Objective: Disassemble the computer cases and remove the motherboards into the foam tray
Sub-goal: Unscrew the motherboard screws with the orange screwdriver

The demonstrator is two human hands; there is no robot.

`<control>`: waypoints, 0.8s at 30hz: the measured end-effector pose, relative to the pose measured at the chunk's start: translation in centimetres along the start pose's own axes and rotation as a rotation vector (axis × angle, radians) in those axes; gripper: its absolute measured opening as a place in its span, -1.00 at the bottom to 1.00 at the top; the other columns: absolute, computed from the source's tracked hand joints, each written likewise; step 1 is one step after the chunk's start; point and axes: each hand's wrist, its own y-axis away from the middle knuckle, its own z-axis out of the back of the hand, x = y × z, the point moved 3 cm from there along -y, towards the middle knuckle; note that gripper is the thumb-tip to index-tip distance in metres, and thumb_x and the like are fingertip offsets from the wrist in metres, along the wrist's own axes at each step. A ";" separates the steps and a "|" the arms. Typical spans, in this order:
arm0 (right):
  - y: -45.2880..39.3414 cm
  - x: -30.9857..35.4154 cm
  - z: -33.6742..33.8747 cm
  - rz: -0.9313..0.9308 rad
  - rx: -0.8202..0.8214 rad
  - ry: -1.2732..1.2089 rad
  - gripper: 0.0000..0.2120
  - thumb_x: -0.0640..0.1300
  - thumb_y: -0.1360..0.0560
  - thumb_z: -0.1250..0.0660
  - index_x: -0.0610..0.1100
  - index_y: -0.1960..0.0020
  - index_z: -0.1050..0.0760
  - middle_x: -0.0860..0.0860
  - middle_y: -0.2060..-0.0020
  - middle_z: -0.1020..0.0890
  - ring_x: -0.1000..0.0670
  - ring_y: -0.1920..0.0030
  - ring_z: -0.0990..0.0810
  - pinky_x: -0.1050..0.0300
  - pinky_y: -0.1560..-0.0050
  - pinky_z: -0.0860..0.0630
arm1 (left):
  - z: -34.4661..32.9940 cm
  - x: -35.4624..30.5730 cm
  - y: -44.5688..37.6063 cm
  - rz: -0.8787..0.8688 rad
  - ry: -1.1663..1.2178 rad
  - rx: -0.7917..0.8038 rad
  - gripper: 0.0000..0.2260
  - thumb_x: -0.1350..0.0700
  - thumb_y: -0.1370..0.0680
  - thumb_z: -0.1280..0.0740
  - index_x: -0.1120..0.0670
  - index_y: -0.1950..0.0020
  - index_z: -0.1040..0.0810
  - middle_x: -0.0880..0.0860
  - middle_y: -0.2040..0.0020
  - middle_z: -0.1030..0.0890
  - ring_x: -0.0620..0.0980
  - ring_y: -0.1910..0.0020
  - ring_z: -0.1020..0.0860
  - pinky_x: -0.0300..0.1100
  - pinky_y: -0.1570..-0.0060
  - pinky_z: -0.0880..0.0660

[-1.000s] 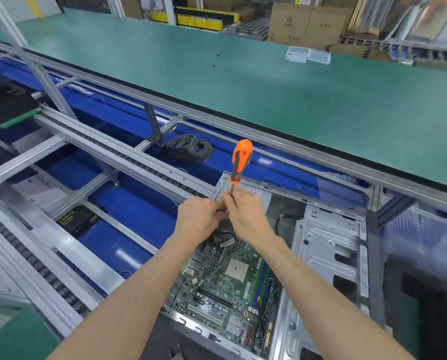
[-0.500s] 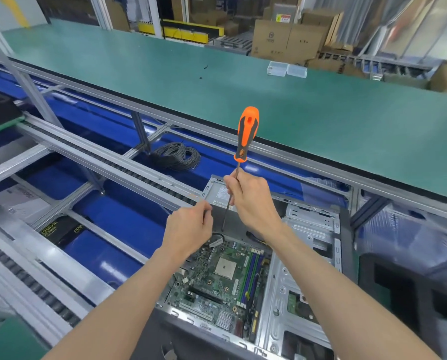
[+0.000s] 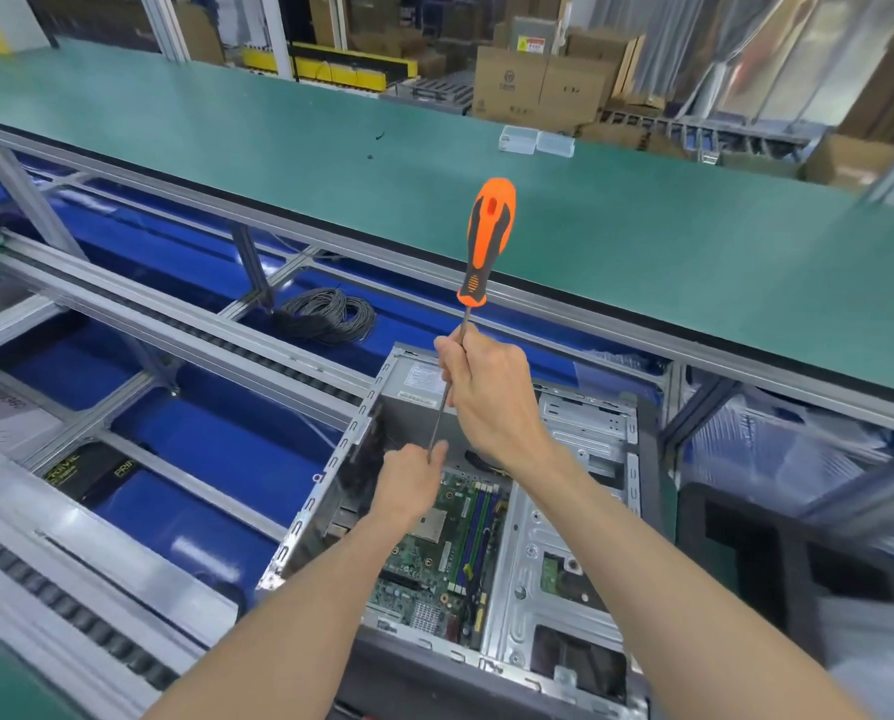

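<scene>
Rising screwdriver (image 3: 488, 241), lower left hand (image 3: 412, 483)

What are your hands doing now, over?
Right hand shut on screwdriver shaft, handle up. Left hand pinching its tip. Motherboard in open case. Nothing blocking.

Head view: sitting on the person's head, looking forward and down along both forearms.
Facing: pointing across the open computer case (image 3: 512, 537) toward the long green surface (image 3: 642, 241) and stacked cartons (image 3: 538, 88) beyond.
Nearness: hovering close above the case; wide-angle lens is bending the conveyor rails (image 3: 138, 314) at the edges.
Shared scene: only one view is showing.
</scene>
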 end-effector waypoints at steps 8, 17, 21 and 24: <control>0.1 -0.6 2.0 0.041 -0.056 0.029 -0.72 -0.11 -0.68 -0.14 -0.21 0.15 -0.42 -0.13 0.36 -0.55 -0.21 0.37 -0.53 -0.20 0.22 -0.51 | 1.0 0.2 2.3 0.165 0.695 0.228 -0.60 -0.04 -0.70 -0.17 0.07 0.31 -0.36 -0.08 0.54 -0.26 -0.06 0.59 -0.17 -0.22 0.59 -0.18; 1.9 -0.8 -1.4 0.093 0.118 0.059 -0.71 -0.20 -0.66 -0.18 -0.29 0.22 -0.41 -0.15 0.37 -0.52 -0.21 0.32 -0.48 -0.18 0.19 -0.46 | 7.2 -2.0 3.8 -0.238 0.583 0.110 -0.88 0.23 -0.40 -0.36 0.02 0.22 -0.61 -0.09 0.56 -0.30 -0.08 0.57 -0.17 -0.29 0.50 -0.15; 1.5 -0.6 -2.2 0.106 0.175 -0.003 -0.73 -0.16 -0.65 -0.20 -0.19 0.22 -0.42 -0.07 0.37 -0.55 -0.14 0.31 -0.52 -0.14 0.16 -0.47 | 8.4 -1.4 4.3 -0.371 0.239 -0.103 -0.84 -0.02 -0.42 -0.52 -0.08 0.20 -0.55 -0.18 0.57 -0.40 -0.16 0.57 -0.27 -0.35 0.47 -0.20; 1.6 -0.5 -3.4 0.127 0.258 -0.085 -0.74 -0.15 -0.64 -0.23 -0.16 0.21 -0.46 -0.05 0.38 -0.58 -0.09 0.30 -0.56 -0.10 0.15 -0.49 | 9.2 -1.1 4.7 -0.407 0.243 -0.132 -0.71 -0.21 -0.42 -0.41 -0.03 0.05 -0.60 -0.11 0.56 -0.35 -0.11 0.55 -0.25 -0.33 0.49 -0.18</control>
